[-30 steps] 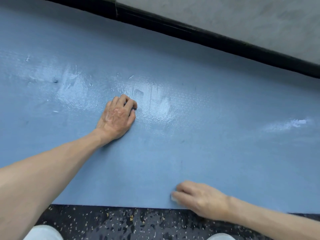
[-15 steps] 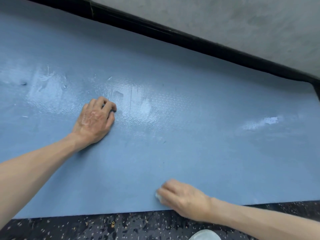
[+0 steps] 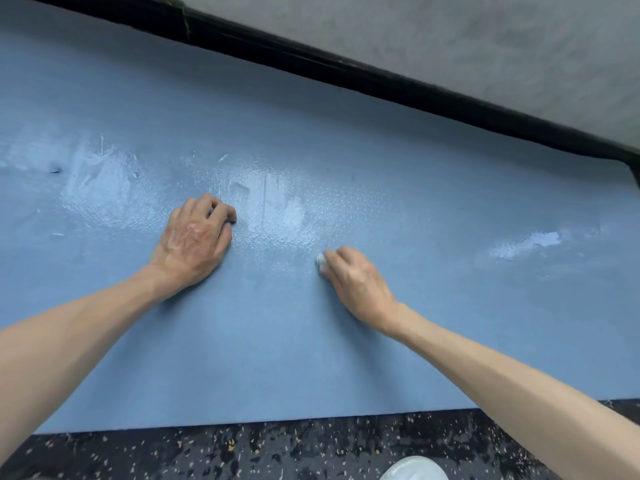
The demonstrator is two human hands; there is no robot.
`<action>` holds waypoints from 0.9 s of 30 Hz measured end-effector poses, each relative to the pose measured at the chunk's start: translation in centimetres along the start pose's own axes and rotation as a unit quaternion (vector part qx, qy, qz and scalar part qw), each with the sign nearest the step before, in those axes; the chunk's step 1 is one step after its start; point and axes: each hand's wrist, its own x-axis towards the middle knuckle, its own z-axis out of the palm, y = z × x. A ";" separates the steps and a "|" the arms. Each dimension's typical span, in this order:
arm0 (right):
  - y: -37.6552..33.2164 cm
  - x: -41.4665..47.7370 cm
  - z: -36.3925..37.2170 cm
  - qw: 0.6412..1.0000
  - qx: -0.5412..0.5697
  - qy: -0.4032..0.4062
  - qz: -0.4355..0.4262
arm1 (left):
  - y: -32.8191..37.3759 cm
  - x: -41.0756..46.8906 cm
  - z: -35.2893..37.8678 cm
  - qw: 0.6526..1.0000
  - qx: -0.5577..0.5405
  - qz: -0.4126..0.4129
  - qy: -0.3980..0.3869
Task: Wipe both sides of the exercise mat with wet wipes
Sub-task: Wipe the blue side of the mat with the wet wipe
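- Since the earlier frame, the right hand (image 3: pixel 356 282) has been moved up from the near edge of the blue mat (image 3: pixel 415 323) to a spot close to the middle of it, and it is now seen not far from the left hand (image 3: pixel 194 245).
- A small white wet wipe (image 3: pixel 321 262) is pinched in the fingertips of the right hand and is pressed down on the mat. Only a little bit of the wipe can be seen past the fingers.
- The left hand is laid on the mat with its fingers curled under, and the heel of the hand is pressed down. Nothing can be seen held in it.
- The two hands are kept apart, with bare mat between them.
- Shiny wet patches (image 3: pixel 270 206) are seen on the mat just past the left hand, and more are seen far to the left and far to the right.
- The mat is spread flat on a dark speckled floor (image 3: pixel 242 452).
- A black strip (image 3: pixel 311 60) is seen along the far edge of the mat, with a grey wall (image 3: pixel 450 39) behind it.
- Something white and round (image 3: pixel 414 469) is seen at the bottom edge of the view, but it cannot be told for sure what it is.
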 end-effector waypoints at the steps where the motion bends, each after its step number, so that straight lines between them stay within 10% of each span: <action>1: -0.7 -2.2 0.0 0.999 0.004 -0.035 -0.034 | 0.0 0.0 0.0 1.000 -0.001 0.000 0.002; 6: -2.8 -12.0 -1.5 0.954 0.069 -0.231 -0.178 | 0.1 0.1 0.0 1.000 0.009 0.005 -0.001; 16: 0.7 1.6 -0.2 1.000 -0.002 0.008 0.024 | 0.1 0.3 -0.2 1.000 0.008 0.005 -0.005; 24: -1.2 -9.8 -1.6 0.957 0.048 -0.243 -0.152 | 1.0 1.6 0.0 0.999 -0.023 -0.002 -0.037; 27: 0.1 -6.1 -1.4 0.960 0.045 -0.217 -0.174 | 2.9 2.9 0.7 0.999 -0.039 0.013 -0.027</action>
